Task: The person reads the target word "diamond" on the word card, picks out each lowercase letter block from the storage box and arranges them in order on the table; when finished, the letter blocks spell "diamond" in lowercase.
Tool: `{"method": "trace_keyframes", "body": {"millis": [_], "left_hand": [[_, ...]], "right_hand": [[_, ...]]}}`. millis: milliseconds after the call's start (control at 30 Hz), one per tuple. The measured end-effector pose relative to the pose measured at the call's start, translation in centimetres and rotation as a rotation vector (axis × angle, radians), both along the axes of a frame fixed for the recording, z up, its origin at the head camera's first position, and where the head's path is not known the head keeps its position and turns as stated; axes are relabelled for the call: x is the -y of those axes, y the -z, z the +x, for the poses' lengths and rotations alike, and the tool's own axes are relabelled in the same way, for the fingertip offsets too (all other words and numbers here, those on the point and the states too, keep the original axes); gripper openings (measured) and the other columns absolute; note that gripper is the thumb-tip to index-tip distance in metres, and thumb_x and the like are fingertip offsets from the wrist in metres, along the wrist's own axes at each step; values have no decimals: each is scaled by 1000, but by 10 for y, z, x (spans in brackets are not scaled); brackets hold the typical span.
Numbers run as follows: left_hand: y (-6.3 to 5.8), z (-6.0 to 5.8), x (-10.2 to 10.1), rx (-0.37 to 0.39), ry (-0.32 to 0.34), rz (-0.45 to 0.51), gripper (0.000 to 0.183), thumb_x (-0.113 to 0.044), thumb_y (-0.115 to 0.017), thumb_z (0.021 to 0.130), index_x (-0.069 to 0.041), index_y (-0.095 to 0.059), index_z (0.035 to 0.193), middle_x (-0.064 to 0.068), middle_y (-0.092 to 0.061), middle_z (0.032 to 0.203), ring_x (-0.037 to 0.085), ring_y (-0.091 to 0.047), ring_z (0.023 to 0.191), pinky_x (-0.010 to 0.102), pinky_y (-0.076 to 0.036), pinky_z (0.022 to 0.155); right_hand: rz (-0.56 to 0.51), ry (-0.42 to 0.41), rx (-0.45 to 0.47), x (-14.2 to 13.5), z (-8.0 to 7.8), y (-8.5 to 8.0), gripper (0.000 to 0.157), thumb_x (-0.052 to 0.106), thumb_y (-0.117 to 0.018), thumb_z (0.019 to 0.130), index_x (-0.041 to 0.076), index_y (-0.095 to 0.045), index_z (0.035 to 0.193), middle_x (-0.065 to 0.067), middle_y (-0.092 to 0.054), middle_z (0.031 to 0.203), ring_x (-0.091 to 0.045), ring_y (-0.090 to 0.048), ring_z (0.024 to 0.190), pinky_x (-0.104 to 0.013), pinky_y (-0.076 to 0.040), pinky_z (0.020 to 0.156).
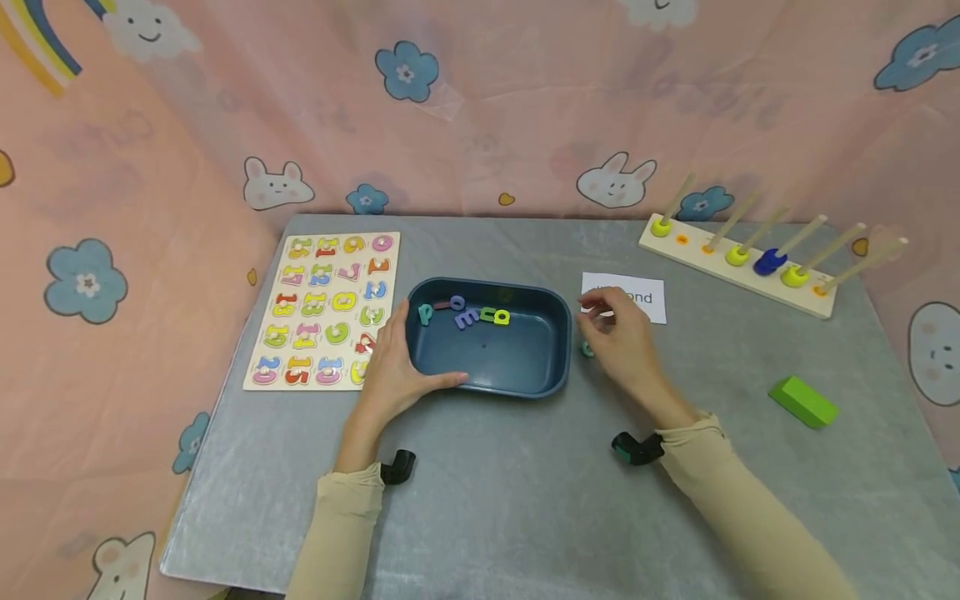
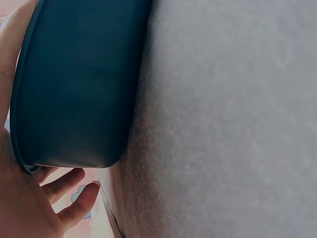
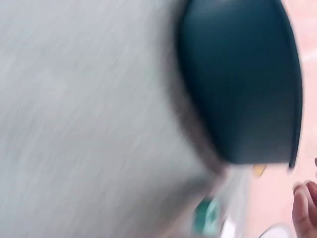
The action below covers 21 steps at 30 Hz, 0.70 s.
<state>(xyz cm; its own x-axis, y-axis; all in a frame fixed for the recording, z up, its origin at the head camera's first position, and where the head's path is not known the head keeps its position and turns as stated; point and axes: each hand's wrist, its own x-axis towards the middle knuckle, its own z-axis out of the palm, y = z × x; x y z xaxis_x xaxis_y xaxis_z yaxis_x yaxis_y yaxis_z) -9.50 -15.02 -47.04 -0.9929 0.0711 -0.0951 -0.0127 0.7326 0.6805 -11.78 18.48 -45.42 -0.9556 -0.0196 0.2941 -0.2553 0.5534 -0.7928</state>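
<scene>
My left hand (image 1: 395, 367) grips the left end of a dark blue plastic tray (image 1: 487, 385), thumb over the front rim and fingers around the side. Inside the tray lie several small letters: a teal P (image 1: 425, 314), a purple O (image 1: 457, 302), a purple M (image 1: 467, 318), a yellow letter (image 1: 502, 317) and others. To the right of the tray, my right hand (image 1: 622, 346) hovers with loosely bent fingers, nothing visible between them. It partly covers a white word card (image 1: 647, 298), whose ending "ond" shows. A teal letter (image 3: 207, 217) lies on the table beneath that hand.
A wooden number puzzle board (image 1: 322, 312) lies left of the tray. At the back right stands a wooden peg board (image 1: 750, 271) with yellow and blue rings. A green block (image 1: 803, 402) rests on the grey table (image 1: 510, 500) at the right. Patterned pink cloth hangs behind.
</scene>
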Motion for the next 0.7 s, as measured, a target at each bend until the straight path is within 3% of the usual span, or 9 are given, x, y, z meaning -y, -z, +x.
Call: {"method": "trace_keyframes", "body": {"millis": [133,233,367,533,700], "left_hand": [[0,0,0,-1,-1,4,144,-63,-95,67,-19,-7,172,10,-16,179,32,-21,163,63,-25,130],[0,0,0,-1,-4,3,144,-63,-95,67,-19,-7,172,10,-16,179,33,-21,163,63,-25,129],[1,0,1,-1,-10,5,143,-62,-95,67,-20,-7,172,10,-16,179,33,-21,163,63,-25,129],[2,0,1,-9,-1,12,143,-62,-95,68,-19,-7,172,11,-17,178,34,-22,163,64,-27,128],[3,0,1,-17,3,20,141,-62,-94,69,-19,-7,172,12,-18,178,35,-24,162,65,-28,127]], "right_hand": [[-36,-90,-69,22,3,-12,21,-7,-72,94,-6,-69,115,-19,-71,111,-31,-70,97,-23,-57,80],[-25,-189,-51,38,3,-15,26,-5,-72,95,-3,-69,121,-19,-71,117,-31,-70,103,-39,-61,83],[28,-323,58,58,-4,-11,39,0,-73,97,-1,-64,135,-20,-68,131,-35,-70,110,-49,-62,87],[119,-450,193,85,-12,0,57,10,-75,99,5,-54,152,-18,-60,146,-35,-67,116,-49,-60,90],[172,-563,325,112,-19,3,69,18,-71,102,11,-41,163,-15,-44,166,-34,-64,129,-51,-57,106]]}}
